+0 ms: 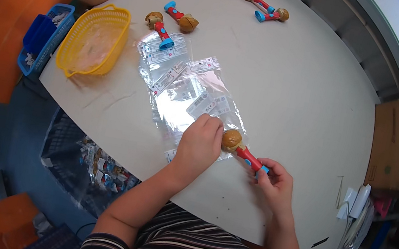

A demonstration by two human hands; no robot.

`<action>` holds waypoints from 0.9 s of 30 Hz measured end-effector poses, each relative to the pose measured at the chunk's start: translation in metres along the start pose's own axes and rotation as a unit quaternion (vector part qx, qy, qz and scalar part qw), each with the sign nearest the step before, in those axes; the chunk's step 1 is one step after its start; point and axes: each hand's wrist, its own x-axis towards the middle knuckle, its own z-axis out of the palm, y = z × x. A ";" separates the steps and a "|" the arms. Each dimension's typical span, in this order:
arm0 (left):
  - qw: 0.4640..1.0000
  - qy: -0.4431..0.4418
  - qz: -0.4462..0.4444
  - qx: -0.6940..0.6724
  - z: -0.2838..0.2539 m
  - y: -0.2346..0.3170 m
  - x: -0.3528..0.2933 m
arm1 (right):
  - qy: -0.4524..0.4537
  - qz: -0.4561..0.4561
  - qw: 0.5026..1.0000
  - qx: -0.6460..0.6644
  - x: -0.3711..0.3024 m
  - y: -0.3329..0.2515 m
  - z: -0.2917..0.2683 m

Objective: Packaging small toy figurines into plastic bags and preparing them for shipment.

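We pinch the red toy [245, 153] in our right hand [276, 184]; our left hand [200, 140] curls over clear bags [176, 109], grip hidden

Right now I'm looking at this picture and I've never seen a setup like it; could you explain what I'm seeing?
There is no robot here, only a person in a striped shirt working bare-handed. The single picture comes from a wide camera on their head, looking down, so straight edges bend near the rim and its left is the person's left.

On the pale table lie clear plastic bags, with more brown-headed pieces beyond. A yellow basket stands to the left.

The right hand holds a red-handled piece by its blue end. The left hand is curled over the bags, beside that piece's brown head; whether it grips anything can't be told.
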 end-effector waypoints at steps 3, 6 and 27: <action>0.999 -0.002 0.016 0.042 -0.001 -0.002 0.001 | -0.002 -0.014 0.992 -0.122 -0.004 -0.004 0.005; 0.999 -0.018 0.023 0.021 -0.003 -0.001 0.003 | 0.051 -0.027 0.995 -0.085 0.001 0.003 0.008; 0.992 -0.016 0.126 0.000 -0.007 0.023 0.003 | 0.144 -0.018 0.972 0.184 -0.002 0.021 0.034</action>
